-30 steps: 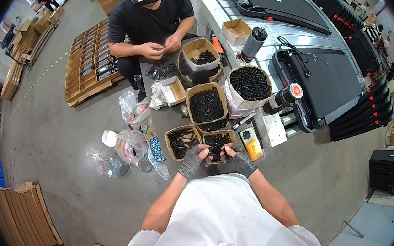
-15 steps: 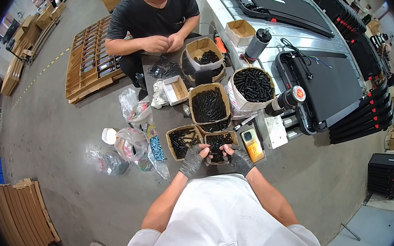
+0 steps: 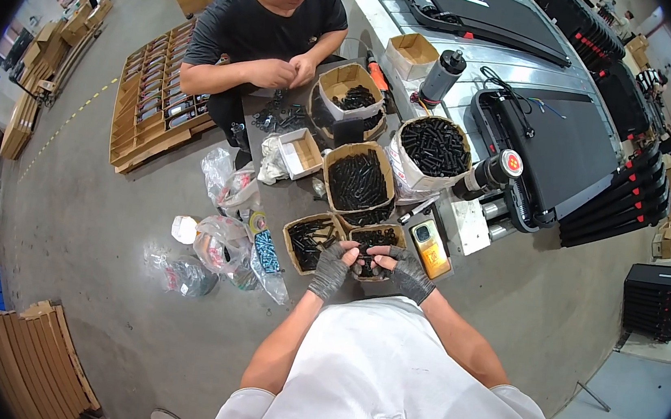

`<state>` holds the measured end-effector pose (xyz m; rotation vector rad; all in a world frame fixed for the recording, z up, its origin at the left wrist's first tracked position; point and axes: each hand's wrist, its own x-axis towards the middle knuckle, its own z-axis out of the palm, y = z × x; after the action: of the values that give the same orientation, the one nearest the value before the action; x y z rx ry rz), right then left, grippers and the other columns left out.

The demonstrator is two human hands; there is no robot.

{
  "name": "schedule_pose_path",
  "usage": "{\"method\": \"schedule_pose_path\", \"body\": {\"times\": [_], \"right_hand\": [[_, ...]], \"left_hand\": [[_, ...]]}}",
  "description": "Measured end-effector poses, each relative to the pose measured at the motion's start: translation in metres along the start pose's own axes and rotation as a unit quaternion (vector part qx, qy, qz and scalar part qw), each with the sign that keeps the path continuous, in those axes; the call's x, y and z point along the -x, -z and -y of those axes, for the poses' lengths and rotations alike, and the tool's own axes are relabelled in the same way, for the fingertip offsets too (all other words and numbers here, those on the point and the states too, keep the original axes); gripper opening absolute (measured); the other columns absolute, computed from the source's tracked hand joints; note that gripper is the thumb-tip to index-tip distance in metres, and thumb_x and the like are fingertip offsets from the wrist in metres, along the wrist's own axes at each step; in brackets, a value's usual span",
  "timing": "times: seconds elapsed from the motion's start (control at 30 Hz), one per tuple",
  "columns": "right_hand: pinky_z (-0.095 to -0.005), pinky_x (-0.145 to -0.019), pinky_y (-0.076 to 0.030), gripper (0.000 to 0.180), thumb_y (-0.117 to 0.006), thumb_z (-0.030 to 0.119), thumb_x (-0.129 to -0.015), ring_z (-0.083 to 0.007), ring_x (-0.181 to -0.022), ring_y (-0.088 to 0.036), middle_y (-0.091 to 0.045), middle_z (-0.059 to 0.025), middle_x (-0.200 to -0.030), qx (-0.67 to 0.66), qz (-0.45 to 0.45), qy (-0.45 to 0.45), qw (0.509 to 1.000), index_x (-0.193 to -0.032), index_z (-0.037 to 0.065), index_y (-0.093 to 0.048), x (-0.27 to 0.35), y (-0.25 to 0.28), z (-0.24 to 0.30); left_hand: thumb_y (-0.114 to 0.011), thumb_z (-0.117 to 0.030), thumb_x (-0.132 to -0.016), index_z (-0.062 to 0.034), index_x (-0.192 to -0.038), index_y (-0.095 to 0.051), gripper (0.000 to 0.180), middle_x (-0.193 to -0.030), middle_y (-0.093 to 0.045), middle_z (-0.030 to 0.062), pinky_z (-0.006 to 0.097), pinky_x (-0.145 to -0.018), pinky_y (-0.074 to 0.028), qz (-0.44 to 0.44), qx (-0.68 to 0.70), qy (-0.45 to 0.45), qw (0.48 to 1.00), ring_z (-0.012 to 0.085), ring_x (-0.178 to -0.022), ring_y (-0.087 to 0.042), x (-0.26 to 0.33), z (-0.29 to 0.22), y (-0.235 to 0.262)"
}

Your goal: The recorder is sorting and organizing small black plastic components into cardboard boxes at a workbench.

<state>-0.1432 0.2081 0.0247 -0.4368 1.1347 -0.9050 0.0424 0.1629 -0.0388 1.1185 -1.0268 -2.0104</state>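
My left hand (image 3: 335, 270) and my right hand (image 3: 404, 269), both in dark fingerless gloves, meet over a small open carton of black rings or nuts (image 3: 373, 236). Their fingers are pinched, nearly tip to tip; what lies between them is too small to make out. Just left of it, beside my left hand, stands a carton of long black screws (image 3: 312, 241). Beyond these is a taller carton of black screws (image 3: 357, 181). Right of my right hand lies a phone in a yellow case (image 3: 432, 249).
A bag-lined tub of black cylindrical parts (image 3: 434, 146) stands further right, near a dark motor cylinder (image 3: 443, 75). Across the table a co-worker (image 3: 265, 34) sits with hands together over loose hardware. Plastic bags (image 3: 223, 244) and blue screws (image 3: 266, 251) lie at the left.
My fingertips have drawn closer together over the carton, the right hand's fingers reaching toward the left. The co-worker has shifted slightly to the right in the picture.
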Motion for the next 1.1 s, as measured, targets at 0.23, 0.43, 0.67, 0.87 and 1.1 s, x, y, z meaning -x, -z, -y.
{"method": "schedule_pose_path", "body": {"times": [0.23,0.43,0.67,0.87,1.1], "right_hand": [[-0.0252,-0.081,-0.048,0.026,-0.058,0.013,-0.091,-0.0106,-0.088,-0.059,-0.061,-0.0015,-0.092,0.100,-0.047,0.095,0.989,-0.114,0.001,-0.059,-0.011,0.006,-0.018],[-0.0250,-0.083,-0.047,0.027,-0.059,0.016,-0.092,-0.0092,-0.091,-0.058,-0.063,-0.0022,-0.101,0.180,-0.047,0.122,0.975,-0.114,0.001,-0.060,-0.003,-0.008,-0.011],[-0.0261,-0.083,-0.048,0.027,-0.060,0.017,-0.092,-0.0103,-0.091,-0.060,-0.065,-0.0024,-0.096,0.200,-0.085,0.152,0.964,-0.113,0.000,-0.060,0.000,-0.014,-0.011],[-0.0253,-0.078,-0.049,0.025,-0.061,0.017,-0.091,-0.0115,-0.086,-0.062,-0.064,-0.0048,-0.094,0.151,-0.087,0.152,0.973,-0.109,0.000,-0.059,-0.006,-0.013,-0.012],[-0.0272,-0.080,-0.049,0.025,-0.062,0.016,-0.089,-0.0132,-0.090,-0.061,-0.066,-0.0063,-0.095,0.182,-0.123,0.164,0.962,-0.108,0.000,-0.061,-0.007,-0.010,-0.011]], "left_hand": [[-0.059,-0.022,-0.093,0.0009,-0.112,-0.059,0.029,-0.090,-0.065,0.0057,0.025,-0.070,-0.052,0.002,0.006,-0.013,1.000,0.0124,-0.079,-0.062,-0.002,0.001,-0.002],[-0.059,-0.021,-0.094,0.0018,-0.113,-0.057,0.030,-0.090,-0.065,0.0065,0.026,-0.070,-0.051,-0.022,0.007,-0.021,1.000,0.0124,-0.079,-0.062,-0.005,0.014,0.001],[-0.061,-0.023,-0.092,0.0017,-0.113,-0.059,0.032,-0.095,-0.065,0.0051,0.027,-0.078,-0.049,-0.061,-0.012,-0.017,0.998,0.0121,-0.085,-0.060,0.004,-0.010,-0.014],[-0.062,-0.022,-0.092,0.0012,-0.111,-0.060,0.031,-0.098,-0.065,0.0062,0.028,-0.080,-0.048,-0.039,-0.053,-0.072,0.995,0.0132,-0.090,-0.058,0.001,-0.003,-0.011],[-0.062,-0.022,-0.090,-0.0003,-0.107,-0.062,0.027,-0.093,-0.065,0.0045,0.028,-0.078,-0.048,-0.006,-0.119,-0.093,0.989,0.0131,-0.086,-0.059,0.000,-0.012,-0.010]]}}
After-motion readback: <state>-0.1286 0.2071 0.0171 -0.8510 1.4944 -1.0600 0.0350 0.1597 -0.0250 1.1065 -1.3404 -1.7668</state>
